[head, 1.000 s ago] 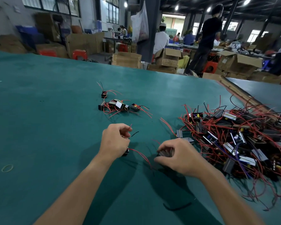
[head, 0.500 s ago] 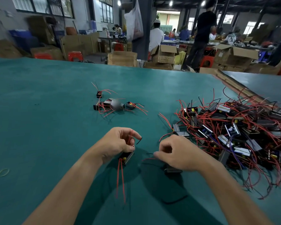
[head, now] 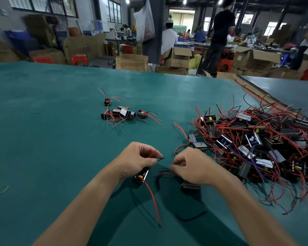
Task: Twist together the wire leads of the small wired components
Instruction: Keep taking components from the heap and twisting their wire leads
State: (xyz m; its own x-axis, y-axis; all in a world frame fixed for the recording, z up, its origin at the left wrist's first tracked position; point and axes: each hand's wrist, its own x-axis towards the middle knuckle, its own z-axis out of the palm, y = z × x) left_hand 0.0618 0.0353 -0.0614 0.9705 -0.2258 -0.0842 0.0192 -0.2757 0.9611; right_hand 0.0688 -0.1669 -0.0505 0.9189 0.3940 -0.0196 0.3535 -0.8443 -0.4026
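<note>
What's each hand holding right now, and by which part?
The left hand pinches one component by its short red and black leads. The right hand pinches the leads of a second component; its exact hold is hidden.

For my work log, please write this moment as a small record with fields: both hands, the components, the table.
Left hand: holds first component, pinches its short leads
First component: long red leads hang below it
Right hand: pinches thin leads of second component, below its palm
Large pile: tangled components, right of the hands
Small group: components farther on the table
Rubber band: table, far left
</note>
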